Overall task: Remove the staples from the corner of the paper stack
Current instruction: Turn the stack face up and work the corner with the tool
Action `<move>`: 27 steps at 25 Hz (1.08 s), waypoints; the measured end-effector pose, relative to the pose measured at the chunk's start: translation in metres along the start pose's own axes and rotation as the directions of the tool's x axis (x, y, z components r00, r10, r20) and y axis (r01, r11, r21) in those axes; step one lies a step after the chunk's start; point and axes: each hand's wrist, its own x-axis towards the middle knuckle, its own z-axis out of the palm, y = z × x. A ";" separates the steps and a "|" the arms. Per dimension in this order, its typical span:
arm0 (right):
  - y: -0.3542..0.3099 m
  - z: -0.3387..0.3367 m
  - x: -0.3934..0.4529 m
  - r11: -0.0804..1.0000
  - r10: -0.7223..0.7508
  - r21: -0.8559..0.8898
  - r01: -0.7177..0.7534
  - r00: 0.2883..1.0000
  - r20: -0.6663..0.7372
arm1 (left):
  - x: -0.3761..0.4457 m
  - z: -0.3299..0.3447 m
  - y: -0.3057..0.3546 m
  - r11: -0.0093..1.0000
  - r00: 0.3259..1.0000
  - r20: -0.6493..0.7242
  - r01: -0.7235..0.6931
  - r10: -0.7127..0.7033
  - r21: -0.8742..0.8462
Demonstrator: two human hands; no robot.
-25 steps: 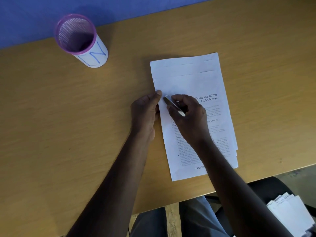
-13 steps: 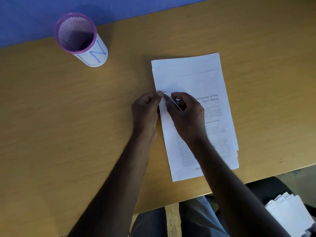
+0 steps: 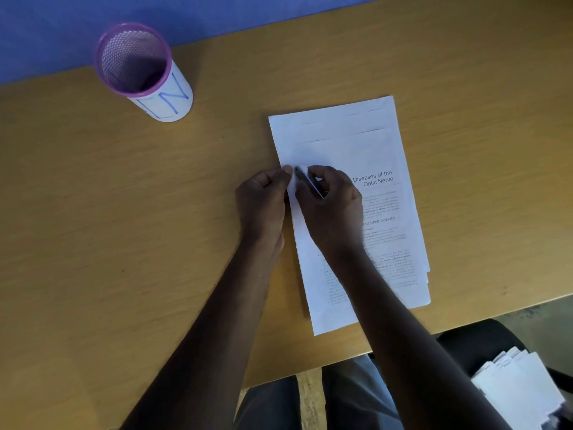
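Note:
A stack of white printed sheets (image 3: pixel 347 141), headed "Diseases of the Optic Nerve", lies on the wooden desk (image 3: pixel 124 228), its pages fanned slightly apart. My left hand (image 3: pixel 262 201) pinches the stack's left edge between thumb and fingers. My right hand (image 3: pixel 330 209) grips a slim grey metal tool (image 3: pixel 305 180), whose tip rests on the paper right beside my left thumb. The staples themselves are too small to make out.
A purple mesh pen holder (image 3: pixel 139 69) with a white label stands at the desk's back left, against a blue wall. My legs and a dark chair show below the desk's front edge. More white papers (image 3: pixel 521 389) lie at the bottom right.
My right hand has slid the tool slightly left and up, closing on my left thumb at the paper's edge. The left hand has stayed put.

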 end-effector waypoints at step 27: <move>0.008 -0.024 0.004 0.967 -0.206 -0.138 0.214 0.976 0.076 | 0.000 -0.003 0.003 0.992 0.992 0.080 0.099 -0.093 -0.074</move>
